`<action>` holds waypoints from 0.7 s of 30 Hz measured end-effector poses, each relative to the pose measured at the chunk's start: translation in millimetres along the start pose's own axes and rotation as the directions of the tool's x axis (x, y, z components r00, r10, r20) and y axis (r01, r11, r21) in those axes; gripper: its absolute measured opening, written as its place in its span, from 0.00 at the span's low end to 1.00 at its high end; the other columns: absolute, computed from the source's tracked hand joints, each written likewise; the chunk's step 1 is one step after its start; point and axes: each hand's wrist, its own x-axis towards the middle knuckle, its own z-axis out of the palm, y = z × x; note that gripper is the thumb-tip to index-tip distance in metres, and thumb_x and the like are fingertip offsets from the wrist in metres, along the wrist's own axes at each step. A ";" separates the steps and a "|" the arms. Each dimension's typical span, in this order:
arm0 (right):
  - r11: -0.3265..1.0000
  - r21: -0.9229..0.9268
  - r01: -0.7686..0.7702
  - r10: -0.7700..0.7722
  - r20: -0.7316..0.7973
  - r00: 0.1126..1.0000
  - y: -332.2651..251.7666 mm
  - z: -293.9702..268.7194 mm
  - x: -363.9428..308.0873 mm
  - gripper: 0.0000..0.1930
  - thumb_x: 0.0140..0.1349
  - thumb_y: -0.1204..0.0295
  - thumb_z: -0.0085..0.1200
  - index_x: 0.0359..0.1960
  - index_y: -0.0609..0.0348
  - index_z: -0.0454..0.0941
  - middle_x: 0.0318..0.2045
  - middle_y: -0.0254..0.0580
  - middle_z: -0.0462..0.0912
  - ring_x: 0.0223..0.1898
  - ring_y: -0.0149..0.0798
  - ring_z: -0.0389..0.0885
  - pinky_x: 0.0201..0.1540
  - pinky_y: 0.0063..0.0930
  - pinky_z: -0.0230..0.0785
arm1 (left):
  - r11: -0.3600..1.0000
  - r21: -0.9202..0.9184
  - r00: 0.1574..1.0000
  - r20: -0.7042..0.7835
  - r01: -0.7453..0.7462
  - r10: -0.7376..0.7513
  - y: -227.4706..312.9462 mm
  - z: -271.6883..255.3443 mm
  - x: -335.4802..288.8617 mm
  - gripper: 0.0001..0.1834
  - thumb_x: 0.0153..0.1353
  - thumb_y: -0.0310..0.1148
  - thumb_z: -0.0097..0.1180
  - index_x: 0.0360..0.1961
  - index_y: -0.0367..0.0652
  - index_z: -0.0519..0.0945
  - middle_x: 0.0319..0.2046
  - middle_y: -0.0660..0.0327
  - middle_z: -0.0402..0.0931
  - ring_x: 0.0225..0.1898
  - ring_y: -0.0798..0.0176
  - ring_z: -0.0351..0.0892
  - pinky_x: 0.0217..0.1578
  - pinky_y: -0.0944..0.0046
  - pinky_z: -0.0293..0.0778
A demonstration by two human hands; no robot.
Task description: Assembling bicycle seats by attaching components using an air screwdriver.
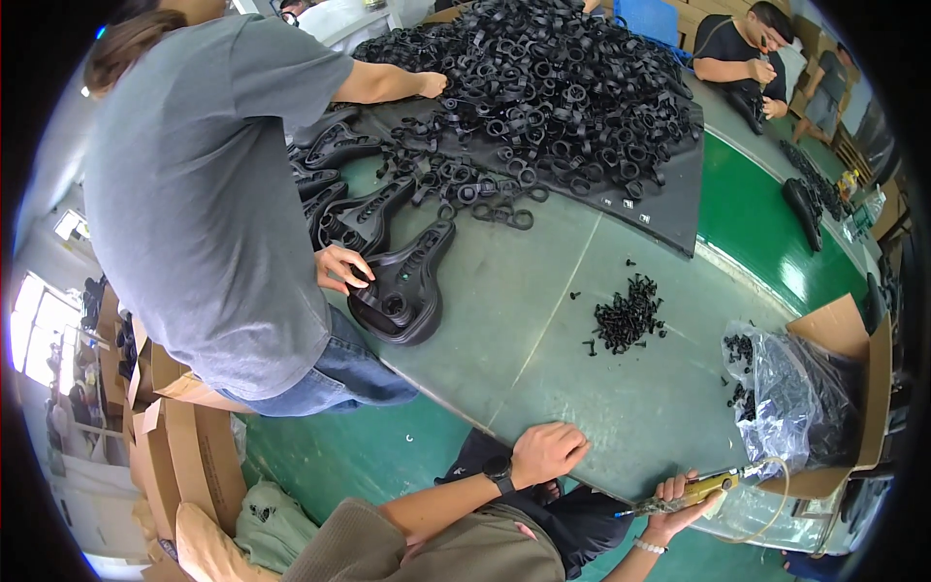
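My left hand rests at the near edge of the green table, fingers curled into a fist. Whatever it may hold is hidden. My right hand is wrapped round a yellow power screwdriver just past the table's edge, its bit pointing left and a thin hose at its other end. Beyond my hands, a loose pile of black screws lies on the tabletop. Farther left, a black bicycle saddle lies underside up, touched by a co-worker's hand.
A large heap of black ring clamps covers the far table on a dark sheet. More saddles sit beside the co-worker at left. An open carton with a plastic bag of screws stands right. Another person works far right.
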 end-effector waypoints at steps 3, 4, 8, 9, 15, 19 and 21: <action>1.000 0.001 0.002 -0.002 -0.018 1.000 1.4 1.6 -1.0 0.35 0.60 0.32 0.35 0.33 0.57 0.71 0.11 0.29 0.56 0.11 0.27 0.47 0.13 0.23 0.44 | 1.000 -0.010 0.999 -0.035 0.009 -0.010 0.5 -0.6 0.2 0.11 0.52 0.30 0.62 0.19 0.42 0.72 0.18 0.61 0.71 0.20 0.57 0.73 0.22 0.60 0.70; 1.000 -0.004 0.004 -0.004 -0.006 1.000 1.0 0.4 0.1 0.35 0.60 0.32 0.35 0.33 0.57 0.71 0.11 0.29 0.56 0.11 0.27 0.47 0.13 0.23 0.44 | 1.000 -0.016 0.999 -0.041 -0.001 0.001 -0.1 0.0 1.0 0.12 0.53 0.30 0.62 0.19 0.42 0.72 0.18 0.61 0.71 0.20 0.57 0.73 0.22 0.60 0.70; 1.000 -0.003 0.010 -0.010 0.001 1.000 0.5 0.8 -0.5 0.35 0.60 0.32 0.35 0.34 0.57 0.71 0.11 0.29 0.56 0.11 0.27 0.48 0.13 0.23 0.45 | 1.000 -0.010 0.999 -0.043 -0.013 0.012 0.2 -0.1 1.3 0.12 0.53 0.31 0.62 0.19 0.42 0.72 0.18 0.62 0.71 0.20 0.57 0.73 0.21 0.60 0.70; 1.000 -0.003 0.009 -0.009 0.002 1.000 0.6 1.1 0.0 0.35 0.60 0.32 0.35 0.34 0.57 0.71 0.11 0.29 0.56 0.11 0.27 0.48 0.13 0.23 0.45 | 1.000 -0.009 0.999 -0.044 -0.013 0.012 0.0 -0.2 1.9 0.12 0.53 0.31 0.62 0.19 0.42 0.72 0.18 0.62 0.71 0.20 0.57 0.73 0.21 0.60 0.70; 1.000 -0.008 0.001 -0.001 0.020 1.000 0.7 0.6 0.7 0.35 0.61 0.32 0.35 0.34 0.57 0.71 0.12 0.29 0.56 0.11 0.27 0.48 0.13 0.23 0.45 | 1.000 -0.017 0.998 -0.053 -0.023 0.022 -0.4 0.0 2.3 0.12 0.53 0.31 0.62 0.19 0.43 0.72 0.18 0.62 0.71 0.20 0.57 0.73 0.22 0.61 0.69; 1.000 -0.014 0.004 -0.004 0.020 1.000 0.7 1.3 -0.6 0.35 0.61 0.32 0.35 0.34 0.57 0.70 0.12 0.29 0.56 0.11 0.27 0.48 0.13 0.23 0.45 | 1.000 -0.009 0.999 -0.048 -0.011 0.011 0.8 -0.3 0.9 0.11 0.52 0.31 0.62 0.19 0.43 0.72 0.19 0.62 0.71 0.20 0.57 0.73 0.22 0.61 0.70; 1.000 -0.017 0.012 -0.012 0.027 1.000 0.5 0.4 0.5 0.35 0.61 0.33 0.35 0.34 0.57 0.70 0.12 0.29 0.56 0.11 0.27 0.49 0.13 0.23 0.45 | 1.000 -0.006 0.999 -0.050 -0.008 0.008 -0.2 0.6 1.5 0.11 0.52 0.31 0.62 0.19 0.43 0.72 0.19 0.62 0.71 0.20 0.57 0.73 0.22 0.61 0.70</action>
